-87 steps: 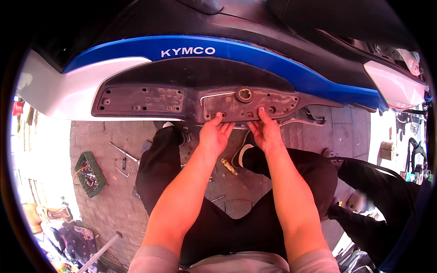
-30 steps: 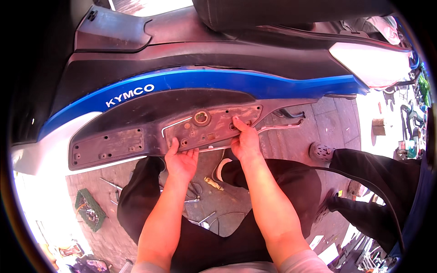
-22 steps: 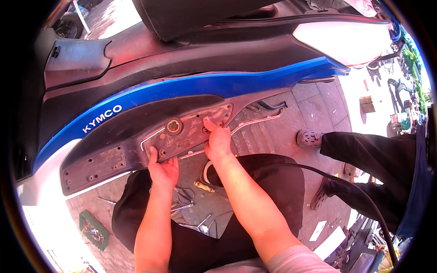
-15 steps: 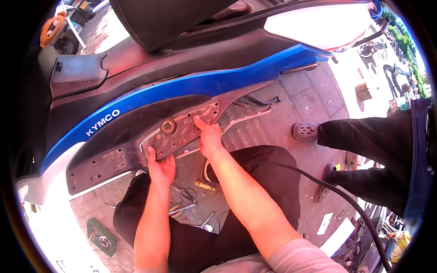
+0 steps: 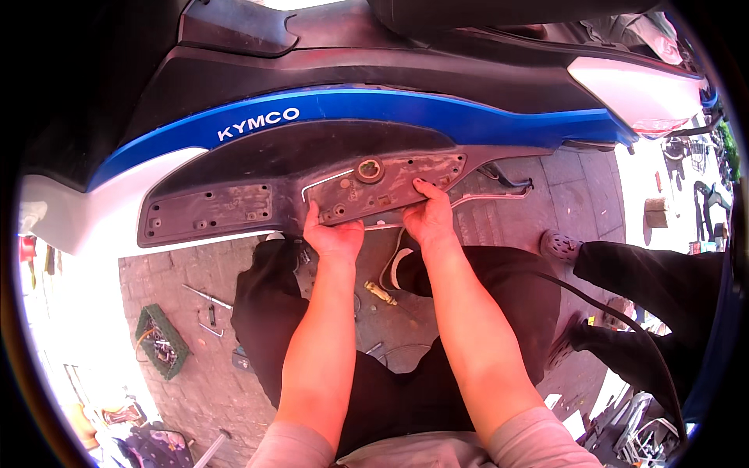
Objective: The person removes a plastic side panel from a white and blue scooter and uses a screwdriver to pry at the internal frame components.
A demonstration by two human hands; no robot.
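Note:
A scooter's dark plastic footboard point(image 5: 390, 187) runs along its blue side trim, with bolt holes and a round opening point(image 5: 370, 170). My left hand point(image 5: 335, 236) grips the footboard's lower edge, thumb on top and fingers underneath. Further right, my right hand point(image 5: 430, 218) holds the same edge, its thumb resting on the dusty face; the fingers below are partly hidden. Between the round opening and my left thumb, a silver L-shaped hex key point(image 5: 326, 181) lies across the footboard.
A yellow-handled screwdriver point(image 5: 381, 293) lies on the paving between my legs. At left stand a green basket point(image 5: 162, 342) of small parts and a long thin tool point(image 5: 207, 296). Another person's dark-trousered leg point(image 5: 636, 269) is at right, near a black hose point(image 5: 616, 312).
My view has turned and shifted, so the scooter sits further right and higher in the picture. Both hands stay on the footboard's edge.

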